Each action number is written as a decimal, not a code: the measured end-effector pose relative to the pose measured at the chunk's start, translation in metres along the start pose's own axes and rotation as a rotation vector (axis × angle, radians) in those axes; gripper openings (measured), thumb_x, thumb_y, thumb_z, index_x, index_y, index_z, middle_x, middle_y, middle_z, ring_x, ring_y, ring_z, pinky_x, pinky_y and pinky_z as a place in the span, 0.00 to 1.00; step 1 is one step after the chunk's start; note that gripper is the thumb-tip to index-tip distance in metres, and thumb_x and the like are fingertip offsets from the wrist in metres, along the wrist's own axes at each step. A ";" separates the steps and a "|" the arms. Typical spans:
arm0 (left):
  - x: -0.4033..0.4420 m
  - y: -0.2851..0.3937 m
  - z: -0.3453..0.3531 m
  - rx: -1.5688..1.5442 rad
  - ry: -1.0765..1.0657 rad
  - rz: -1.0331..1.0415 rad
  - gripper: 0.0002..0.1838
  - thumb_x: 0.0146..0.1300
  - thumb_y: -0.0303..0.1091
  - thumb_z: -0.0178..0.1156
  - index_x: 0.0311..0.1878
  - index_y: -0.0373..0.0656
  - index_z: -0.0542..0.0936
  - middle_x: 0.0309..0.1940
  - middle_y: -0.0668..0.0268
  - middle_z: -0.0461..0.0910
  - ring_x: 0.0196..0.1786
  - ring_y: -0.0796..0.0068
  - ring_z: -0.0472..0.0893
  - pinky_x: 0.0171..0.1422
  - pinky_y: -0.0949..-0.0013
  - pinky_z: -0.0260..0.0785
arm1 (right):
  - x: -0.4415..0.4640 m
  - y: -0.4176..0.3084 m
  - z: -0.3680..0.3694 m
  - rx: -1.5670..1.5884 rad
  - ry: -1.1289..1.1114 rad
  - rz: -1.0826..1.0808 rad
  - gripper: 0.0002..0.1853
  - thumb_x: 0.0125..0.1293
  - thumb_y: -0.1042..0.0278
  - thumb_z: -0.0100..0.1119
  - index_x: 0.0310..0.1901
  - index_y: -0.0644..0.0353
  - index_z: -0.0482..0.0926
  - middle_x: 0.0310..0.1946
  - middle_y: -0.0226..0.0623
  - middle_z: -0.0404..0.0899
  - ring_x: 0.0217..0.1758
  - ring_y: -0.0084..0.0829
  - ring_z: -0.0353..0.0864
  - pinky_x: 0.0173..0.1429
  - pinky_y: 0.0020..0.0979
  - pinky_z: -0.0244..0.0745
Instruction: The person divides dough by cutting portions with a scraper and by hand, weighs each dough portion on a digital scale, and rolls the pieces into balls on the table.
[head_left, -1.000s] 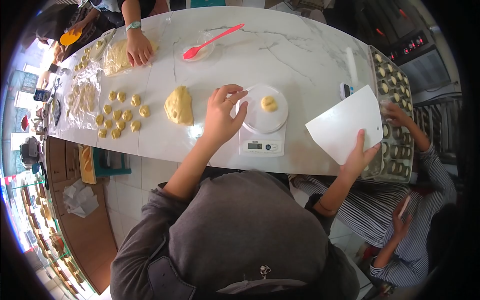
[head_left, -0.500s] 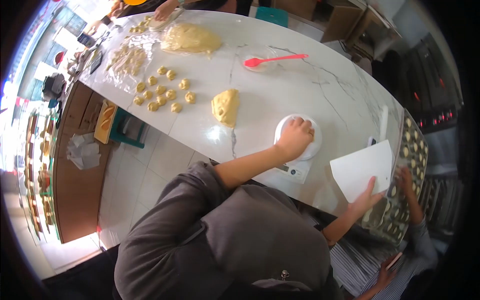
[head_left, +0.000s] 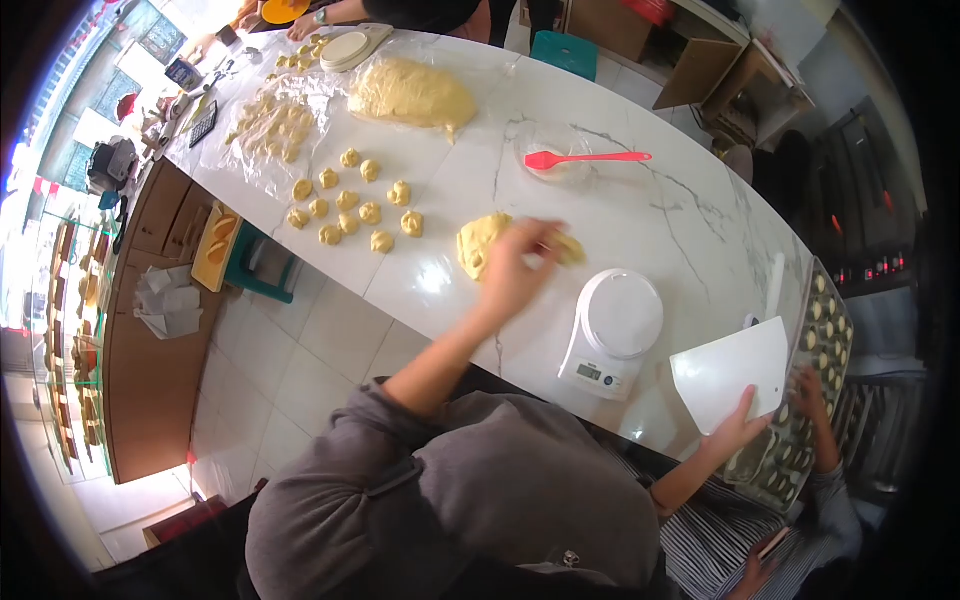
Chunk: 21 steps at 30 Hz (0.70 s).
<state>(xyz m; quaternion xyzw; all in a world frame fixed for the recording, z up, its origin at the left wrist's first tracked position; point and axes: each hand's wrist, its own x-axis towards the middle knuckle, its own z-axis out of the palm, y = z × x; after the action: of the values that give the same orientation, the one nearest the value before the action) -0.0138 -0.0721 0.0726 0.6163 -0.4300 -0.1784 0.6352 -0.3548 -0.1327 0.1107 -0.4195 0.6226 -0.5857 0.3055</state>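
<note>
My left hand is blurred over the marble table, closed around a small dough piece that shows at its right side. Just left of it, partly behind the fingers, lies a larger dough lump. A white kitchen scale stands to the right with its round pan bare. Farther right, my right hand grips a white flat scraper by its lower edge. Several small dough balls sit left of the large lump.
Plastic-wrapped dough and a clear bowl with a red brush are toward the back. At the right edge, a co-worker's hand is over a tray of filled moulds. Another person stands at the far left.
My left hand has moved left from the scale to the large lump, and the dough piece is off the pan. The view has shifted. My right hand still holds the scraper.
</note>
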 end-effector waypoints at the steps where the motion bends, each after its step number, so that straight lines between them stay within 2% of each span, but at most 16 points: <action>1: 0.016 0.016 -0.028 0.144 0.089 -0.127 0.16 0.52 0.19 0.60 0.46 0.38 0.78 0.34 0.63 0.79 0.34 0.75 0.81 0.39 0.73 0.73 | -0.003 0.000 0.005 0.012 0.006 -0.002 0.28 0.64 0.69 0.55 0.63 0.66 0.57 0.57 0.45 0.67 0.56 0.35 0.71 0.56 0.32 0.69; 2: 0.031 0.009 -0.057 0.079 0.148 -0.106 0.17 0.52 0.19 0.59 0.47 0.38 0.77 0.31 0.63 0.80 0.34 0.75 0.81 0.40 0.73 0.73 | -0.006 0.000 0.010 0.023 0.013 -0.003 0.28 0.64 0.69 0.55 0.63 0.66 0.57 0.56 0.45 0.67 0.55 0.35 0.71 0.56 0.32 0.68; 4: 0.057 -0.022 -0.105 0.161 0.217 -0.097 0.14 0.51 0.18 0.58 0.43 0.37 0.78 0.31 0.60 0.81 0.34 0.75 0.81 0.40 0.73 0.74 | -0.013 0.000 0.020 -0.013 0.006 0.014 0.28 0.64 0.69 0.55 0.63 0.66 0.57 0.56 0.45 0.68 0.55 0.35 0.71 0.56 0.32 0.69; 7: 0.084 -0.072 -0.150 0.526 -0.044 -0.062 0.09 0.52 0.21 0.57 0.37 0.38 0.81 0.33 0.60 0.81 0.32 0.70 0.82 0.40 0.69 0.74 | -0.024 -0.003 0.038 -0.010 -0.019 0.047 0.31 0.64 0.67 0.55 0.64 0.68 0.55 0.58 0.47 0.66 0.56 0.35 0.70 0.57 0.32 0.68; 10: 0.098 -0.097 -0.155 0.748 -0.344 -0.236 0.06 0.53 0.24 0.56 0.32 0.39 0.82 0.34 0.63 0.81 0.42 0.64 0.80 0.48 0.61 0.72 | -0.039 -0.012 0.058 0.034 -0.078 0.023 0.33 0.64 0.65 0.56 0.65 0.68 0.53 0.59 0.48 0.64 0.58 0.35 0.69 0.59 0.32 0.66; 13: 0.097 -0.099 -0.162 0.995 -0.462 0.108 0.10 0.54 0.26 0.55 0.40 0.42 0.81 0.41 0.64 0.80 0.52 0.62 0.74 0.56 0.55 0.65 | -0.050 -0.021 0.072 0.030 -0.095 -0.007 0.31 0.64 0.68 0.56 0.64 0.67 0.55 0.58 0.46 0.65 0.57 0.35 0.69 0.58 0.32 0.66; 16: 0.078 -0.068 -0.157 1.121 -0.158 0.402 0.15 0.54 0.26 0.55 0.47 0.43 0.78 0.45 0.62 0.77 0.55 0.63 0.70 0.58 0.54 0.61 | -0.065 -0.042 0.088 -0.126 -0.168 -0.060 0.29 0.63 0.69 0.56 0.63 0.66 0.57 0.58 0.46 0.65 0.57 0.35 0.69 0.58 0.32 0.66; 17: 0.072 -0.049 -0.155 0.992 -0.125 0.320 0.16 0.55 0.27 0.56 0.48 0.43 0.77 0.47 0.61 0.76 0.53 0.63 0.71 0.57 0.55 0.62 | -0.071 -0.052 0.096 -0.197 -0.206 -0.083 0.29 0.63 0.69 0.56 0.63 0.67 0.57 0.58 0.47 0.65 0.57 0.35 0.69 0.58 0.32 0.66; 19: 0.055 -0.018 -0.153 0.735 -0.058 0.155 0.19 0.55 0.28 0.57 0.52 0.43 0.74 0.49 0.60 0.74 0.51 0.61 0.72 0.55 0.57 0.64 | -0.083 -0.063 0.114 -0.304 -0.477 -0.270 0.32 0.62 0.68 0.57 0.64 0.68 0.55 0.58 0.47 0.66 0.58 0.35 0.69 0.60 0.32 0.64; 21: 0.018 -0.033 -0.145 0.577 -0.127 -0.069 0.21 0.53 0.27 0.61 0.53 0.42 0.73 0.52 0.60 0.73 0.50 0.62 0.74 0.50 0.61 0.70 | -0.104 -0.079 0.145 -0.324 -0.848 -0.193 0.31 0.62 0.67 0.58 0.63 0.68 0.57 0.53 0.49 0.71 0.54 0.36 0.72 0.58 0.32 0.66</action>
<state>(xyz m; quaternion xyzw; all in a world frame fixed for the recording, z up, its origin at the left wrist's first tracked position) 0.1179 -0.0005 0.0666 0.7731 -0.4807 -0.1086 0.3992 -0.1676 -0.1069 0.1591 -0.7202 0.4845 -0.2835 0.4077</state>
